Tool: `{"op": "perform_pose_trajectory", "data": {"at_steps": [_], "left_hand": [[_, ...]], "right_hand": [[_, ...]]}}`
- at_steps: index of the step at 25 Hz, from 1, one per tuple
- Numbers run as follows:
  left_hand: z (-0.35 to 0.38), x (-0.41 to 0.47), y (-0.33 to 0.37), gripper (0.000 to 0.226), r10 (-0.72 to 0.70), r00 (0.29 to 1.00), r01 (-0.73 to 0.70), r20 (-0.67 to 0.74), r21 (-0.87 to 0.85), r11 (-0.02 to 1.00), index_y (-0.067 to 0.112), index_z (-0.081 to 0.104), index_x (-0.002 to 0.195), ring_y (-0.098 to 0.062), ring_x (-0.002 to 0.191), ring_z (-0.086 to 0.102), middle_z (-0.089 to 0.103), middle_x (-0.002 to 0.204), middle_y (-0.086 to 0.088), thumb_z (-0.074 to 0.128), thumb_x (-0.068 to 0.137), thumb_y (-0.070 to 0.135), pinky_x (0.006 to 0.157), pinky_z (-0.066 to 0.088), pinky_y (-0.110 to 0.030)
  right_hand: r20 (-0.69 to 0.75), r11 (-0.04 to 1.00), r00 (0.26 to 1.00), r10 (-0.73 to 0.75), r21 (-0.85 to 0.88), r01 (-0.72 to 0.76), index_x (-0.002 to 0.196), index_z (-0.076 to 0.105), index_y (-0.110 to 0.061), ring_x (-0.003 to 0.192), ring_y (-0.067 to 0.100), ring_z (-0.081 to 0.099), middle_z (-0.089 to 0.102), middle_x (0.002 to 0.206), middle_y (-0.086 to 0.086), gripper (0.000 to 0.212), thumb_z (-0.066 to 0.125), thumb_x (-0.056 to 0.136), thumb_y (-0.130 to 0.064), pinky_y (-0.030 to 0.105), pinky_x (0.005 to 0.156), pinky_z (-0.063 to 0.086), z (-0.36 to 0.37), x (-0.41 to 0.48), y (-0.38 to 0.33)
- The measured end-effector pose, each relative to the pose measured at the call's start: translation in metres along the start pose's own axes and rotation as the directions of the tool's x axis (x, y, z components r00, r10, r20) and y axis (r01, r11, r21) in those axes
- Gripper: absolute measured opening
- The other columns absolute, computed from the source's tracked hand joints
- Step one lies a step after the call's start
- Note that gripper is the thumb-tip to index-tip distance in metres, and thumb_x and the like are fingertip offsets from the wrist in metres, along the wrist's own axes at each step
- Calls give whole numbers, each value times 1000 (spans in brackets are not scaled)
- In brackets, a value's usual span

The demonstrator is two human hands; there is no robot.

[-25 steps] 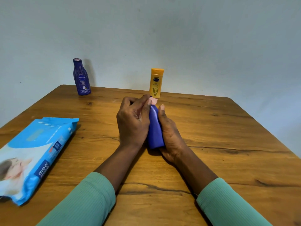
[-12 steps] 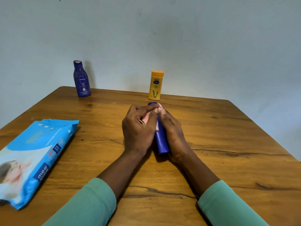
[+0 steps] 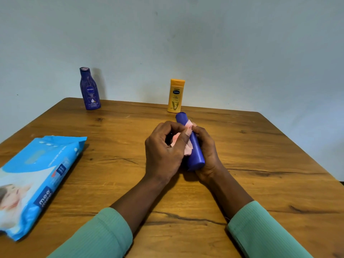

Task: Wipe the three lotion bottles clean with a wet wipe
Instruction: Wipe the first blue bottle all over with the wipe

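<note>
A blue lotion bottle (image 3: 195,151) lies tilted over the middle of the wooden table (image 3: 260,164), its cap end pointing away from me. My right hand (image 3: 206,155) grips it from the right side. My left hand (image 3: 165,151) pinches a pale pink wet wipe (image 3: 188,149) and presses it against the bottle's left side. A dark blue Nivea bottle (image 3: 90,88) stands upright at the far left edge. A yellow Vaseline bottle (image 3: 176,96) stands upright at the far middle edge, just behind the held bottle.
A blue pack of wet wipes (image 3: 35,181) lies flat at the table's left, near the front edge. A plain pale wall rises behind the table.
The held bottle has tipped down from nearly upright and turned, its cap end now pointing away. The wipe has slid along its side and shows more between my hands.
</note>
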State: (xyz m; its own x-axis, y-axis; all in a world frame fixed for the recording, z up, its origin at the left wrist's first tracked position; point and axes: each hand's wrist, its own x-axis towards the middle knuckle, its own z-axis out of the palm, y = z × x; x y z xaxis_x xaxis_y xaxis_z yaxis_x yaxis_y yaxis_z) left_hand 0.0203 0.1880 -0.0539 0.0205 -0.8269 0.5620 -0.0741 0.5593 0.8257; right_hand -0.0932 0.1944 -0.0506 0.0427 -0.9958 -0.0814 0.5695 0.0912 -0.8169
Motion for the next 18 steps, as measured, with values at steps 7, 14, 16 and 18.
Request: {"op": "perform_pose_trajectory", "data": {"at_steps": [7, 14, 16, 18], "left_hand": [[-10, 19, -18, 22, -28, 980, 80, -196, 264, 961, 23, 73, 104, -2, 80, 65, 72, 92, 13, 68, 98, 44, 61, 48, -15], [-10, -8, 1, 16, 193, 949, -257, 249, 254, 932, 16, 76, 109, -6, 88, 66, 70, 97, 7, 71, 93, 18, 72, 53, -18], [-8, -8, 1, 23, 225, 907, -317, 356, 225, 921, 17, 76, 114, -7, 90, 66, 69, 101, 5, 72, 92, 17, 74, 52, -17], [-7, 0, -2, 28, 213, 926, -294, 313, 238, 926, 19, 75, 122, -5, 90, 64, 68, 103, 5, 73, 94, 20, 75, 52, -15]], "right_hand": [[-60, 997, 998, 24, -67, -28, 113, 67, -12, 76, 18, 66, 74, 89, 8, 31, 52, 104, -38, 33, 71, 53, 14, -12, 9], [-133, 969, 978, 159, 212, -128, 105, 66, -6, 69, 21, 68, 68, 75, 10, 43, 59, 101, -47, 38, 74, 55, 5, -2, -2], [-104, 955, 975, 196, 246, -165, 104, 65, -8, 71, 21, 66, 65, 74, 9, 44, 61, 99, -51, 39, 75, 55, -2, -1, -5], [-35, 956, 978, 208, 218, -195, 116, 67, -5, 80, 23, 69, 69, 85, 11, 50, 63, 99, -52, 39, 83, 55, -4, -2, -8]]}}
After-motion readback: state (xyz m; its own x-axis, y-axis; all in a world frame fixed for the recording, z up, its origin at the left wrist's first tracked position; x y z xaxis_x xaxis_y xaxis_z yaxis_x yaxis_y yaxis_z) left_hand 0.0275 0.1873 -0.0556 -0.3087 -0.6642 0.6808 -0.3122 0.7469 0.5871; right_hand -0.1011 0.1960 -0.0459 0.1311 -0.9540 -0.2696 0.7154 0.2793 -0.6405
